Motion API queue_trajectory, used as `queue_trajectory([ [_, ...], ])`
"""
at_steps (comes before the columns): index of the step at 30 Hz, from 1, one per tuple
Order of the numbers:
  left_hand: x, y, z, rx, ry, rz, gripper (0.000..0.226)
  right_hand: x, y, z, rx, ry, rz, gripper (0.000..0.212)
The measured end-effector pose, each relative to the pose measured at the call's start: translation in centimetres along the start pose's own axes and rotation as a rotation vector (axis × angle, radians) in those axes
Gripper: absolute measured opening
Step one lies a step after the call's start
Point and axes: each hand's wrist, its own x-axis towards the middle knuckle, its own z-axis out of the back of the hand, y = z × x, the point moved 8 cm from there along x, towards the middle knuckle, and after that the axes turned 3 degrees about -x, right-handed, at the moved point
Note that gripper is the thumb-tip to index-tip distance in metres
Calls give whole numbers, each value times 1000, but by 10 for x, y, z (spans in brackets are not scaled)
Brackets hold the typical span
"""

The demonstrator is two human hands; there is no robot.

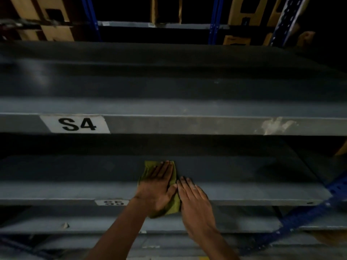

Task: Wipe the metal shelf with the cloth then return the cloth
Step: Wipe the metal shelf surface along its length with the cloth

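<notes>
A yellow-green cloth [173,205] lies on the grey metal shelf [75,186] labelled S5, near its front edge. My left hand [156,186] lies flat on top of the cloth, fingers pointing to the back, covering most of it. My right hand [195,201] rests flat beside it on the right, fingers together, touching the cloth's right edge and the shelf. Part of the cloth hangs over the shelf's front lip.
The shelf above carries a white S4 label [77,124] and scuff marks at the right. Another grey shelf [93,222] sits below. Blue perforated uprights [319,201] stand at the right. Cardboard boxes [54,30] fill the racks behind.
</notes>
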Motion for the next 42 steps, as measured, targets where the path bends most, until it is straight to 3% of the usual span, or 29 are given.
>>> queue_trajectory([
  [8, -9, 11, 5, -89, 26, -7, 77, 1, -72, 14, -60, 126, -4, 86],
  [14, -6, 32, 2, -69, 40, 77, 77, -2, -74, 5, -53, 202, 12, 92],
  [21, 29, -7, -5, -71, 29, 111, 75, -1, -77, 4, -26, 178, -5, 88],
  [26, 39, -45, -9, -64, 37, 21, 73, -1, -78, 6, -21, 166, 15, 81],
  [32, 12, -40, -13, -54, 71, -94, 78, -1, -83, 8, -8, 145, 13, 79],
  [37, 3, 12, -15, -95, 102, 35, 84, -12, -110, 11, -7, 128, -9, 79],
  [42, 17, 11, -17, -87, 59, 101, 82, -21, -130, 7, -76, 84, 0, 75],
])
